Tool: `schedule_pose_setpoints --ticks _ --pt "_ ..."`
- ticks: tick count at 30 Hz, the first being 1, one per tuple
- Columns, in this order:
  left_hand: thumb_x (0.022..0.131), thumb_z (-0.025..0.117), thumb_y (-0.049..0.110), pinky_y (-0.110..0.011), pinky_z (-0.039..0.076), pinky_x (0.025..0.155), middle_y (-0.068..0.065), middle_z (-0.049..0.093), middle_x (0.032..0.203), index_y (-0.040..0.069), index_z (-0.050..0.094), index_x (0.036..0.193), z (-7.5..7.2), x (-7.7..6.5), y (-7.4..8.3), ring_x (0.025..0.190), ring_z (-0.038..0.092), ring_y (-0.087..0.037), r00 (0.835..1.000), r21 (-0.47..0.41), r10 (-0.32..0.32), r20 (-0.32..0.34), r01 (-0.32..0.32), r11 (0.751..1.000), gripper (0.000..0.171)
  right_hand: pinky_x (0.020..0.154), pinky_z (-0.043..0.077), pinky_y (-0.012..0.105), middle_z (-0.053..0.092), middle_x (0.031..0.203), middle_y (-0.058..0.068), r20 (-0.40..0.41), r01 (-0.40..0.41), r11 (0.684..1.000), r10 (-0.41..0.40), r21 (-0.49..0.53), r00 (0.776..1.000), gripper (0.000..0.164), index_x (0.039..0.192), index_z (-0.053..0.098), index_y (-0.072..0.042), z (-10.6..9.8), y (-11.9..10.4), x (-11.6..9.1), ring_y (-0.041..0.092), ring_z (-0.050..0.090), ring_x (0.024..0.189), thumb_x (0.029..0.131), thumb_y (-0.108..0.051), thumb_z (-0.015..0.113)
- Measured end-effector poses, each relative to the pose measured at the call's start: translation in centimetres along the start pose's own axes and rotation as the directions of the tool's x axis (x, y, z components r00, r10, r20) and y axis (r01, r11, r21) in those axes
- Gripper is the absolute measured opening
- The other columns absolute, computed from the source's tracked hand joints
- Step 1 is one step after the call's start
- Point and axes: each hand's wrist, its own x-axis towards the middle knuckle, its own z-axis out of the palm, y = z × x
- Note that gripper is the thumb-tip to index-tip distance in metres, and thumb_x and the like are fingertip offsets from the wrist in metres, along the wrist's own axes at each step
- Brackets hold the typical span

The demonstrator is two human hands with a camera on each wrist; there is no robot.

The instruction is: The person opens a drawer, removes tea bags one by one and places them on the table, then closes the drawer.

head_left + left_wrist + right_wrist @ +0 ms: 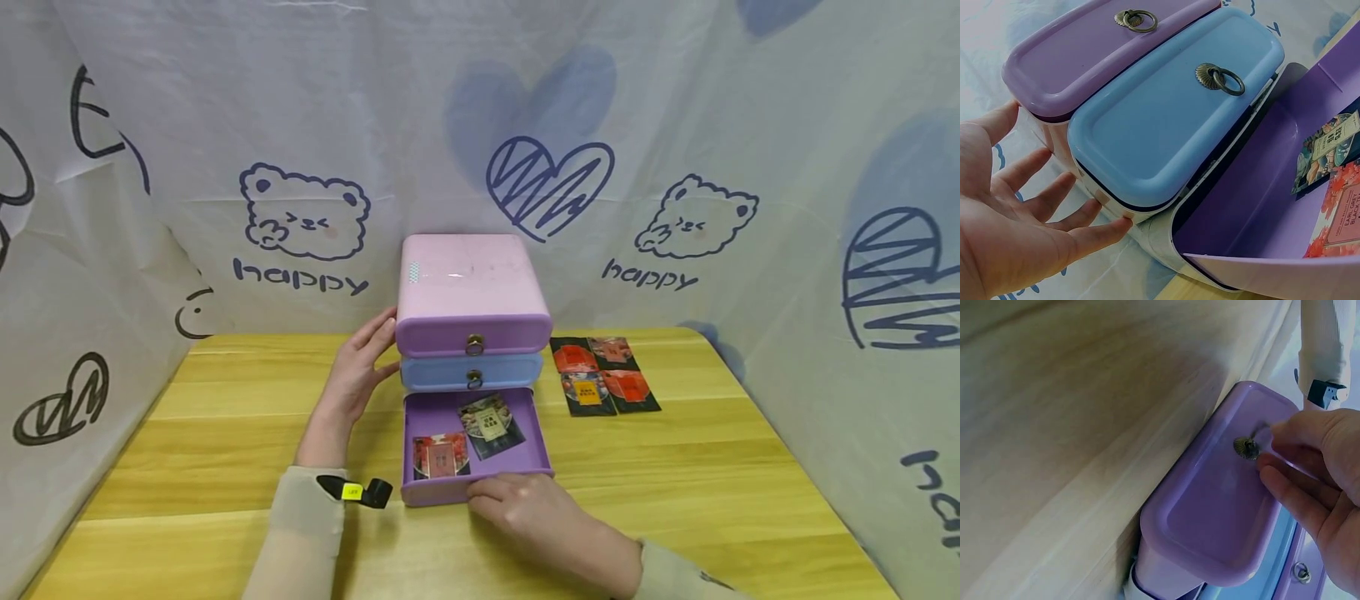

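A small pink drawer unit (472,275) stands on the table against the hanging cloth. Its purple bottom drawer (435,495) is pulled out, with two flat tea sachets inside: a red-pink one (441,457) labelled Earl Grey black tea and a dark green one (491,423). My left hand (354,375) rests its spread fingertips on the unit's left side, beside the closed blue drawer (1166,112). At the bottom drawer's front, my right hand (528,512) pinches the brass ring pull (1260,429) between thumb and fingers.
Several dark and red sachets (606,377) lie grouped on the wooden table (675,500), right of the unit. The purple top drawer (435,337) is closed, its ring pull hanging. White printed cloth (420,100) surrounds the table at the back and sides.
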Motion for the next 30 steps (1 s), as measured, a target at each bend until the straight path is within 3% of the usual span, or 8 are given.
schedule_pose_setpoints --ticks 5,10,17,25,30 --pt "0.087 0.058 0.042 -0.056 0.036 0.095 -0.007 0.041 0.138 0.02 0.047 0.133 0.0 0.0 0.0 0.119 0.039 -0.019 1.0 -0.003 0.001 0.0 -0.001 1.0 0.052 0.081 0.048 0.02 0.064 0.105 -0.002 -0.029 -0.014 0.998 0.016 0.053 0.999 0.018 0.1 0.066 -0.014 -0.4 0.1 -0.1 0.006 0.055 0.094 0.084 -0.011 0.06" --pt "0.087 0.058 0.042 -0.056 0.036 0.095 -0.007 0.042 0.137 0.02 0.048 0.132 -0.1 0.0 0.0 0.118 0.039 -0.019 1.0 -0.001 -0.001 -0.001 0.001 1.0 0.052 0.08 0.048 0.019 0.065 0.102 -0.003 -0.142 -0.014 0.994 0.03 0.109 0.989 0.017 0.099 0.066 -0.015 -1.3 0.7 0.4 0.005 0.055 0.092 0.083 -0.017 0.063" --pt "0.087 0.058 0.042 -0.056 0.036 0.095 -0.007 0.041 0.137 0.02 0.047 0.133 -0.1 0.0 0.0 0.118 0.039 -0.019 1.0 0.0 -0.001 0.001 0.001 1.0 0.052 0.078 0.05 0.021 0.065 0.101 -0.002 -0.257 -0.035 0.998 0.05 0.061 0.965 0.02 0.098 0.067 -0.012 -2.3 2.6 1.2 0.007 0.055 0.092 0.079 -0.019 0.067" --pt "0.087 0.058 0.042 -0.056 0.036 0.095 -0.008 0.042 0.136 0.02 0.048 0.132 0.0 0.0 0.1 0.118 0.04 -0.019 1.0 0.002 0.004 0.003 -0.004 1.0 0.052 0.08 0.051 0.029 0.061 0.11 0.002 -0.121 -0.178 0.984 0.178 0.004 0.977 0.032 0.11 0.062 -0.011 -2.7 4.7 1.4 0.012 0.052 0.1 0.083 -0.028 0.061" --pt "0.087 0.057 0.042 -0.056 0.036 0.095 -0.009 0.043 0.136 0.019 0.047 0.133 0.0 -0.1 0.2 0.118 0.04 -0.019 1.0 0.008 0.006 0.002 -0.006 1.0 0.052 0.081 0.051 0.031 0.057 0.117 0.002 -0.009 -0.247 0.968 0.247 -0.034 0.969 0.04 0.117 0.057 -0.012 -2.5 5.8 1.6 0.015 0.05 0.104 0.081 -0.031 0.064"
